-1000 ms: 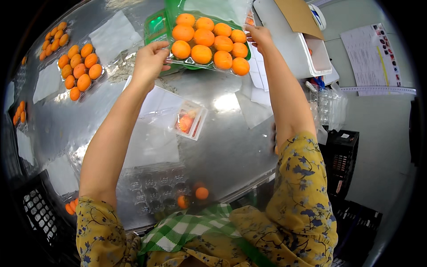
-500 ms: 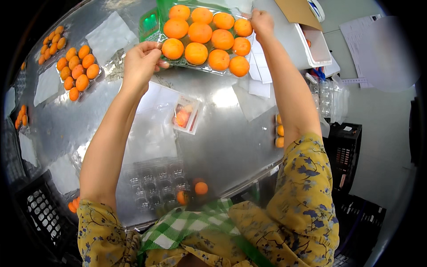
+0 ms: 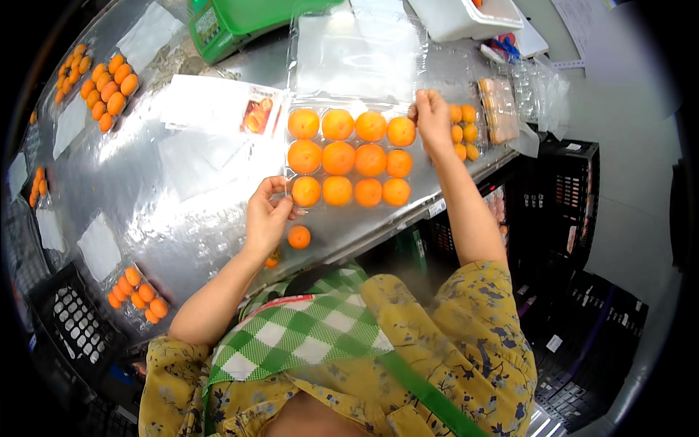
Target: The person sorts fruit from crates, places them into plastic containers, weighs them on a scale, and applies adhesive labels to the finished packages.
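In front of me is a clear plastic clamshell (image 3: pixel 349 104) filled with orange tangerines (image 3: pixel 338 158) in three rows. Its transparent lid stands open on the far side, with a white sheet showing through it. My left hand (image 3: pixel 267 215) pinches the near left corner between thumb and fingers. At the far right corner, my right hand (image 3: pixel 433 120) grips the edge, its fingertips partly hidden. One loose tangerine (image 3: pixel 298 237) lies just below the clamshell, beside my left wrist. Another fruit (image 3: pixel 272 259) is mostly covered by my left forearm.
A green scale (image 3: pixel 218 33) stands at the back, near a white printed sheet (image 3: pixel 196 102) with a fruit picture. Filled packs (image 3: pixel 109 91) sit at left, with another (image 3: pixel 138 293) nearer me. More packs (image 3: pixel 464 131) are at right. Black crates (image 3: pixel 553 204) stand beyond the table's right edge.
Both hands have brought the filled clamshell from the green scale toward me and down to the table's near side. My view has shifted too. My grip stays at opposite sides.
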Motion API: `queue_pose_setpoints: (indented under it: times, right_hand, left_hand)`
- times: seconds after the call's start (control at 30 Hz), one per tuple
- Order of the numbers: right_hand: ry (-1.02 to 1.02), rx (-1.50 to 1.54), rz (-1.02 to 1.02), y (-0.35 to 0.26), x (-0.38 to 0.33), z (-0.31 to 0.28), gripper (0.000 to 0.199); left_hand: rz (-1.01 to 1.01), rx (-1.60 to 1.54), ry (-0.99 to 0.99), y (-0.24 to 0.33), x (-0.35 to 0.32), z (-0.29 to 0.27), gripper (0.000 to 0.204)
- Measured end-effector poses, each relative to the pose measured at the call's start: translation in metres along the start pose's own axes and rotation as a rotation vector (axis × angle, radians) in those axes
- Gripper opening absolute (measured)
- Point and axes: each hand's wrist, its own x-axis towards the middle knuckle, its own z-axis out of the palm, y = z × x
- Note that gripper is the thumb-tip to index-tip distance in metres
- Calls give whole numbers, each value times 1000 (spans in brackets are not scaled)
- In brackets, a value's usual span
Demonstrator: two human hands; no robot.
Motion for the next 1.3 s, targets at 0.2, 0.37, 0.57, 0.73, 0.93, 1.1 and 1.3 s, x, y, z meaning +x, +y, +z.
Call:
queue_pose_setpoints:
  times: [0.2, 0.37, 0.57, 0.73, 0.93, 1.1, 1.3]
  right_hand:
    - [-37, -37, -8, 87, -10, 2, 27]
    - [-88, 83, -36, 95, -5, 6, 24]
    - [-199, 436, 106, 92, 4, 6, 26]
    - [-326, 335, 153, 97, 20, 1, 43]
    - [-121, 38, -90, 91, -3, -13, 43]
    - [-287, -312, -347, 74, -93, -47, 51]
    - [-276, -424, -355, 80, -129, -37, 57]
  left_hand:
    - [-22, 213, 63, -58, -1, 20, 22]
    - [-22, 418, 118, -65, 7, 27, 20]
    - [114, 970, 63, -27, 24, 9, 33]
    - [437, 836, 202, 5, 75, 14, 63]
    - [465, 772, 299, 16, 141, 43, 93]
    - [810, 992, 299, 15, 92, 78, 66]
    - [864, 1240, -268, -33, 30, 94, 55]
